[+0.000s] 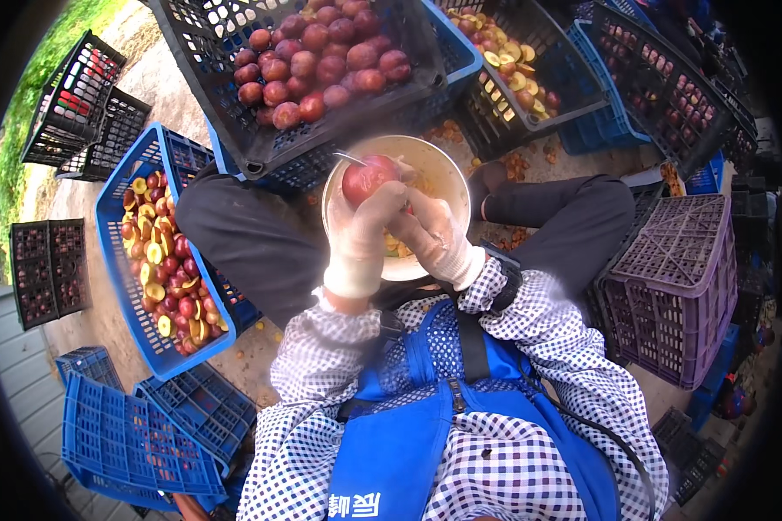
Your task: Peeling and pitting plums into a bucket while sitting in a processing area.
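Observation:
A red plum (369, 181) is held up over a white basin (464, 195) between my two gloved hands. My left hand (363, 225), in a pale knit glove, is closed around the plum from below. Against the plum's near right side lies my right hand (433, 238), with its fingers curled; what they grip is hidden. A thin metal blade (348, 158) shows at the plum's upper left edge. Yellow fruit pieces (397, 246) lie in the basin. Whole plums (316, 58) fill part of a black crate (202, 84) just beyond it.
Halved plums fill a blue crate (107, 241) at the left and a black crate (586, 107) at the upper right. A purple crate (674, 260) stands at the right, blue crates (137, 443) at the lower left. Fruit scraps (516, 166) lie on the ground.

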Tool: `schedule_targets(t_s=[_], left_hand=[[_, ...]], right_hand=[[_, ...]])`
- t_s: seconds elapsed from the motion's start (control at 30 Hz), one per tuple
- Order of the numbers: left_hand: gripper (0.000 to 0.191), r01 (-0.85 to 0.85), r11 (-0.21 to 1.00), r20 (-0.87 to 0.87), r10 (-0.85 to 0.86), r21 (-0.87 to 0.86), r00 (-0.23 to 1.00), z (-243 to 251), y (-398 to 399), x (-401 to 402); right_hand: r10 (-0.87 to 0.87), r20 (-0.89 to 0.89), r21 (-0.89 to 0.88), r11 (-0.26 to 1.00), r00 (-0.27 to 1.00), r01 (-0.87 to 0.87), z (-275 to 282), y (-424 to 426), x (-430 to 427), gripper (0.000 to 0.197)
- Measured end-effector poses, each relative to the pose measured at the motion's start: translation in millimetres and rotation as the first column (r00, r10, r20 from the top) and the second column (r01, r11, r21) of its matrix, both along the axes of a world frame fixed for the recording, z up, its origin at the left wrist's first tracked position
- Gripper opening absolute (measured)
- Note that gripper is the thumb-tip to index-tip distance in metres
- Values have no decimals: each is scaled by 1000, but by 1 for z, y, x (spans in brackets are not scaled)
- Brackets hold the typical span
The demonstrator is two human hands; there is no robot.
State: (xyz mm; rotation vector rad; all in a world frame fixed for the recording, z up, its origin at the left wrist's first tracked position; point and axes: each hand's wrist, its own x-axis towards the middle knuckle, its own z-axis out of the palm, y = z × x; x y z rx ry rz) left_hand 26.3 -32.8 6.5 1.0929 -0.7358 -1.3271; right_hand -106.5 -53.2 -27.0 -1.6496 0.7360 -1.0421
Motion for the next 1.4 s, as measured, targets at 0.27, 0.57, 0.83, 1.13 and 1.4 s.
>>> schedule_targets(t_s=[0.27, 0.57, 0.83, 1.13, 1.4], left_hand=[[54, 172, 983, -94, -177, -66, 980, -4, -9, 18], [54, 275, 948, 817, -285, 162, 502, 35, -32, 38], [56, 240, 966, 421, -258, 95, 870, 14, -15, 32], [53, 314, 924, 744, -366, 219, 558, 17, -23, 72], [76, 293, 952, 5, -294, -92, 956, 30, -18, 52]], right_hand=[[134, 7, 165, 977, 991, -133, 2, -13, -16, 33], [204, 30, 276, 939, 979, -204, -2, -25, -19, 29], [203, 132, 429, 871, 970, -241, -11, -4, -17, 30], [484, -340, 544, 801, 806, -252, 20, -58, -84, 33], [-83, 45, 581, 813, 996, 42, 56, -35, -58, 26]])
